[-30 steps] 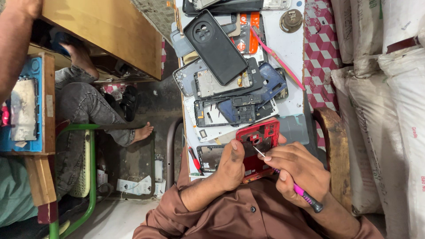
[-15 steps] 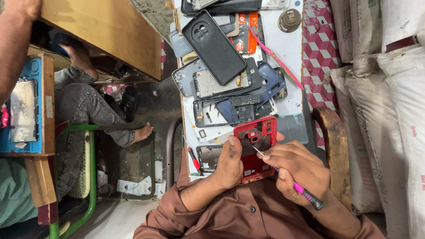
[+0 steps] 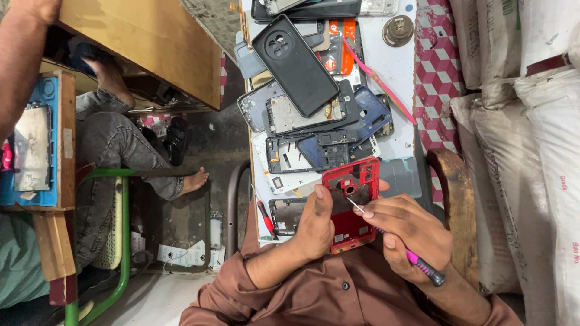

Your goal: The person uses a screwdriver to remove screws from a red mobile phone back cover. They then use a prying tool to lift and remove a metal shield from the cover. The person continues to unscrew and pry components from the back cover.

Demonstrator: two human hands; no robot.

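Little has shifted since a second ago: the left hand (image 3: 317, 220) has slid slightly up the red phone frame (image 3: 350, 202), its thumb tip now nearer the camera opening, while the right hand (image 3: 408, 235) keeps its place with the tool tip at the same spot.

That red phone frame lies at the near edge of the white table (image 3: 396, 72), just in front of the person's brown shirt (image 3: 338, 296). The left hand lies flat over the frame's left side, fingers together and pressing it down rather than curled round it. The right hand is closed on a pink-handled screwdriver (image 3: 417, 262), fingers clamped on the shaft, with the thin metal tip touching the middle of the frame.

Just left of the frame, partly under the left hand, lies a dark phone body (image 3: 287, 214), and a red-handled tool (image 3: 264, 214) rests beside that. Beyond the frame, farther up the table, is a heap of phone frames and back covers, topped by a black phone case (image 3: 296, 63) lying at a slant. A pink stick (image 3: 377, 78) lies right of the case, and a round metal disc (image 3: 399, 30) sits near the far corner.

Well left of the frame, another person sits on a green chair (image 3: 124, 235), a bare foot (image 3: 193, 180) on the floor.
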